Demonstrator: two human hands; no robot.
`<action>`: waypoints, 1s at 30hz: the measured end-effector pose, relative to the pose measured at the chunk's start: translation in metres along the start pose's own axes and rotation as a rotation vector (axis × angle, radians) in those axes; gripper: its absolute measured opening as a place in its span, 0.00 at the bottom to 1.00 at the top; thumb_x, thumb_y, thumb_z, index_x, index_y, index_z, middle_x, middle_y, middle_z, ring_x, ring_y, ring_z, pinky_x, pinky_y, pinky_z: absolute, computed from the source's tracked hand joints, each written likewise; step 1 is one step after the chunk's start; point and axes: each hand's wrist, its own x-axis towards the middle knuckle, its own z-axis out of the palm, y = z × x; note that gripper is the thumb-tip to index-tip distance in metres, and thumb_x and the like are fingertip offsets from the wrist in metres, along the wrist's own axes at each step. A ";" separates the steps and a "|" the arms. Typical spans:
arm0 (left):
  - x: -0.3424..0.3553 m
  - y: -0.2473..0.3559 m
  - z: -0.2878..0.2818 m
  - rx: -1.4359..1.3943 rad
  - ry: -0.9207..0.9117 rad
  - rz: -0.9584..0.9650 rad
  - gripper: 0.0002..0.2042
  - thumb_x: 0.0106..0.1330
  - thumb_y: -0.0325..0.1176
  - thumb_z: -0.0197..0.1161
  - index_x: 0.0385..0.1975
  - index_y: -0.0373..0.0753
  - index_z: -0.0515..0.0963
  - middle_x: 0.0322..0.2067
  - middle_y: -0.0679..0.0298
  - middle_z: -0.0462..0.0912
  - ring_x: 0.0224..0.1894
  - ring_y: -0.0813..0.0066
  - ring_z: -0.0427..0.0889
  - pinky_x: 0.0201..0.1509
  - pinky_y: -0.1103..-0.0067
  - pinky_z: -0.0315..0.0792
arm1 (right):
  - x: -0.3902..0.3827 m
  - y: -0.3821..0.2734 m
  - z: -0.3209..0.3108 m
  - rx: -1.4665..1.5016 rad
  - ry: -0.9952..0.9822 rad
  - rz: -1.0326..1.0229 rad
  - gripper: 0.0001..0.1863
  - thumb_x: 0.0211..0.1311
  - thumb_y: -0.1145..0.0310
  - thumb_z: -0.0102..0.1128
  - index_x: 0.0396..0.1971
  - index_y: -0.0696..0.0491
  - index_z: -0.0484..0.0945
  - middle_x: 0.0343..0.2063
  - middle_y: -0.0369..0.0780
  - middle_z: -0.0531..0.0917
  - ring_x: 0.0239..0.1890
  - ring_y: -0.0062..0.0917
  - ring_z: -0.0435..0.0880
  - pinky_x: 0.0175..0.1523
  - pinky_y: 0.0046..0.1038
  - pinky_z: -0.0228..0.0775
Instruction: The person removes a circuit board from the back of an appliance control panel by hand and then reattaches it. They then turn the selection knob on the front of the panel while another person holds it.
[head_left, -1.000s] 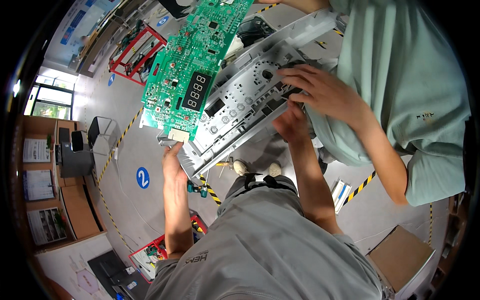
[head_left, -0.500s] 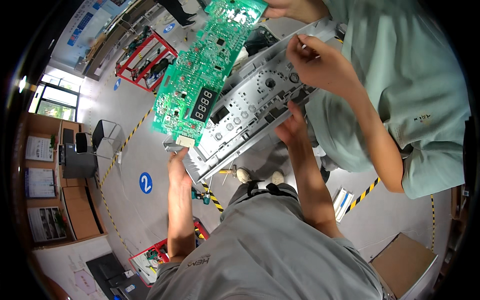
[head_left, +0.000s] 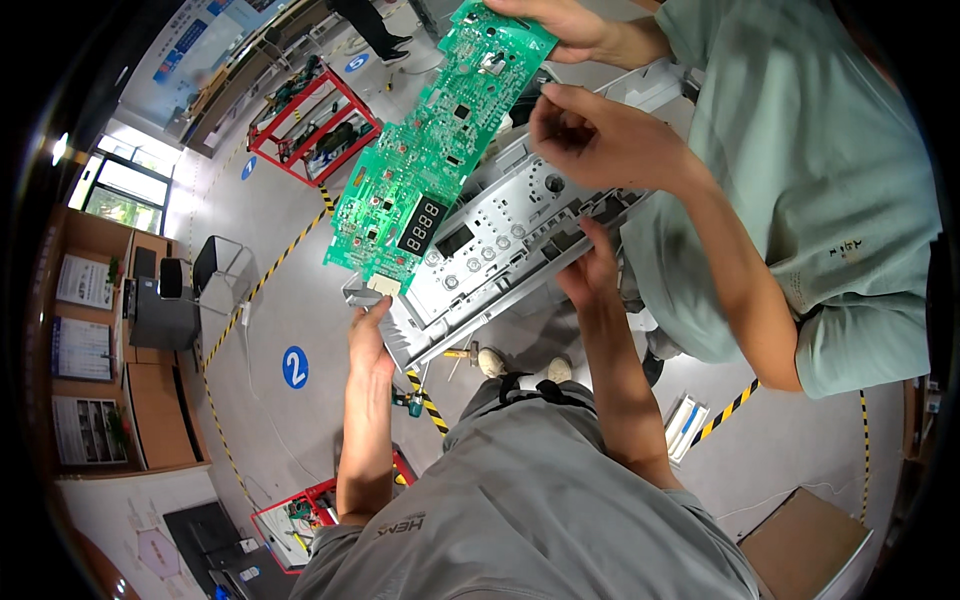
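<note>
A long light-grey plastic control panel housing (head_left: 505, 235) is held between my hands, tilted up toward the right. My left hand (head_left: 368, 345) is closed on its left end, below a pale connector (head_left: 383, 285). Under the near long edge, my right hand (head_left: 590, 272) grips the housing, its fingers partly hidden. Over the housing's far side lies a green circuit board (head_left: 410, 165) with a dark digit display (head_left: 422, 225). A co-worker's hand (head_left: 575, 30) holds the board's upper end. The co-worker's other hand (head_left: 590, 135), fingers bent, is above the housing near the board.
The co-worker in a pale green shirt (head_left: 790, 180) stands close at right. Red tool carts (head_left: 315, 130) stand far left and at lower left (head_left: 295, 520). A drill (head_left: 408, 400) and hammer (head_left: 460, 353) are below the housing. A chair (head_left: 215, 270) is at left.
The housing and board sit slightly further right in view. The co-worker's free hand has moved left toward the board, and their holding hand reaches further over the board's end. My grip is unchanged.
</note>
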 end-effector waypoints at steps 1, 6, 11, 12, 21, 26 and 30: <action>-0.001 0.001 0.002 0.003 0.000 -0.005 0.13 0.64 0.22 0.54 0.48 0.35 0.66 0.46 0.55 0.76 0.46 0.63 0.80 0.49 0.67 0.77 | 0.001 0.000 -0.001 0.016 0.006 0.000 0.24 0.59 0.71 0.57 0.56 0.54 0.67 0.50 0.38 0.77 0.53 0.30 0.74 0.60 0.37 0.65; 0.003 0.001 -0.003 0.003 0.006 -0.029 0.12 0.64 0.22 0.55 0.47 0.35 0.66 0.45 0.54 0.77 0.44 0.63 0.81 0.47 0.68 0.78 | 0.002 0.000 0.005 0.064 0.048 0.010 0.23 0.56 0.76 0.57 0.53 0.55 0.68 0.48 0.39 0.77 0.52 0.30 0.76 0.59 0.36 0.67; 0.004 0.000 -0.003 0.010 0.012 -0.031 0.12 0.64 0.22 0.55 0.47 0.35 0.66 0.44 0.54 0.77 0.43 0.62 0.81 0.45 0.68 0.79 | 0.000 -0.001 0.005 0.043 0.080 -0.009 0.23 0.54 0.77 0.56 0.53 0.56 0.68 0.48 0.40 0.77 0.52 0.31 0.76 0.59 0.38 0.67; 0.002 0.001 -0.001 0.013 0.019 -0.030 0.12 0.64 0.22 0.55 0.46 0.35 0.66 0.44 0.54 0.77 0.43 0.62 0.81 0.45 0.68 0.79 | 0.000 -0.001 0.004 0.030 0.077 -0.008 0.25 0.54 0.76 0.56 0.54 0.56 0.68 0.49 0.40 0.77 0.53 0.32 0.75 0.60 0.38 0.67; -0.001 0.002 0.004 0.022 0.028 -0.029 0.12 0.64 0.23 0.55 0.46 0.35 0.66 0.44 0.54 0.77 0.43 0.61 0.81 0.46 0.66 0.79 | 0.000 -0.001 0.006 -0.021 0.062 -0.011 0.26 0.53 0.74 0.56 0.55 0.56 0.67 0.50 0.40 0.77 0.54 0.32 0.75 0.61 0.39 0.66; -0.003 0.003 0.006 0.009 0.027 -0.036 0.13 0.64 0.22 0.54 0.48 0.35 0.65 0.44 0.53 0.77 0.44 0.61 0.81 0.47 0.66 0.79 | -0.001 -0.001 0.009 -0.001 0.037 -0.004 0.25 0.53 0.76 0.56 0.54 0.56 0.67 0.49 0.40 0.77 0.53 0.32 0.75 0.60 0.39 0.67; -0.003 0.001 0.004 0.022 0.029 -0.026 0.15 0.64 0.22 0.53 0.49 0.34 0.63 0.45 0.52 0.77 0.44 0.59 0.81 0.47 0.65 0.79 | -0.004 -0.002 0.013 -0.024 0.078 -0.013 0.25 0.53 0.75 0.57 0.54 0.56 0.68 0.49 0.40 0.77 0.53 0.32 0.75 0.60 0.38 0.67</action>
